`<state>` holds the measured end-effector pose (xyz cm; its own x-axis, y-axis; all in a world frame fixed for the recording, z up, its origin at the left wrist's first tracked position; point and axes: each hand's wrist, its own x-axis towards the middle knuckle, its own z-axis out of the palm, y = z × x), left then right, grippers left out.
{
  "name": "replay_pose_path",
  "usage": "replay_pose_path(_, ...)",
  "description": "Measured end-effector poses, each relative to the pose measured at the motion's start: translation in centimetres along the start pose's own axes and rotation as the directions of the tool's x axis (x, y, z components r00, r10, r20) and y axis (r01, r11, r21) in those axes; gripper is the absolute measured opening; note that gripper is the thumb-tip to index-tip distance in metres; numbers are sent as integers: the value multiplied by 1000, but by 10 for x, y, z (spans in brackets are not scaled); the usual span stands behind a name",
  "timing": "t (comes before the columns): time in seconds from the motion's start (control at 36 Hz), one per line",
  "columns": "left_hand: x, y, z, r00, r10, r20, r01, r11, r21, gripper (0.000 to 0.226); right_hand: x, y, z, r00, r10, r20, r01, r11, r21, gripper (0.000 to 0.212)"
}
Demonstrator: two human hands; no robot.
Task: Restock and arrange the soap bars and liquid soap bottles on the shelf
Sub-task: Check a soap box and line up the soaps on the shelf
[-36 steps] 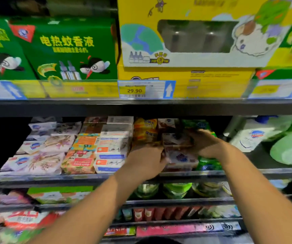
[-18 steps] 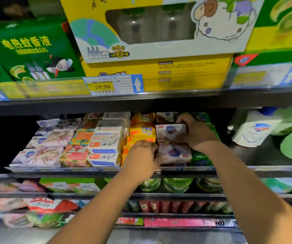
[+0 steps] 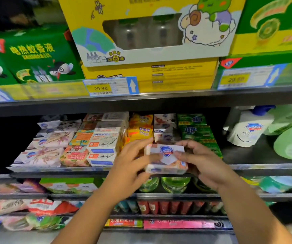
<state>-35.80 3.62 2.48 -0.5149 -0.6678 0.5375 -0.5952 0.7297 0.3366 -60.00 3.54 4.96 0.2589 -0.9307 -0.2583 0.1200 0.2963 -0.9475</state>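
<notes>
The left hand (image 3: pixel 129 166) and right hand (image 3: pixel 203 162) each curl round one end of the soap (image 3: pixel 166 158), just before the shelf (image 3: pixel 53 170) edge; it seems light, stiff, slick-wrapped, best gripped endwise.

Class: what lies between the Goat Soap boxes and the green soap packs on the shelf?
Head view: yellow soap packs, then white shield-logo soap bars.

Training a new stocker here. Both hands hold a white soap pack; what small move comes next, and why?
Probably set the white soap pack down at the front of the matching white row, between the yellow bars and green bars; the left hand and right hand hold it right before that spot.
</notes>
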Motion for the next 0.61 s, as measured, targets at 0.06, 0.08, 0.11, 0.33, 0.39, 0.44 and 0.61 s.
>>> replay_pose_path(0.06, -2, 4, 2, 999, 49, -10, -49, 998, -44, 51, -12, 5, 1, 999, 36, 39, -36, 999, -6, 32)
replay_pose_path(0.08, -3, 7, 3, 998, 49, -27, -51, 996, -74, 49, -17, 7, 1, 998, 44, 44, -45, 999, 22, 31)
replay_pose_path(0.11, -3, 10, 3, 998, 32, -45, -37, 992, -117, 43, -22, 9, 1, 998, 46, 38, -48, 997, 52, 31)
replay_pose_path(0.33, 16, 52, 16, 838, -520, 165, 463, 518, -720, 34, -49, 21, -15, 992, -121, -22, 121, 993, 9, 38)
replay_pose_path(0.39, 22, 61, 18, 818, -543, 190, 465, 428, -775, 34, -49, 23, -14, 983, -167, -71, 165, 986, -25, 38)
replay_pose_path(0.44, 26, 67, 18, 785, -580, 215, 483, 358, -799, 49, -48, 25, -12, 970, -192, -152, 188, 981, -36, 40)
replay_pose_path(0.61, 17, 62, 13, 855, -414, 314, 501, 496, -709, 57, -51, 27, -10, 943, -202, -266, 223, 974, 48, 25)
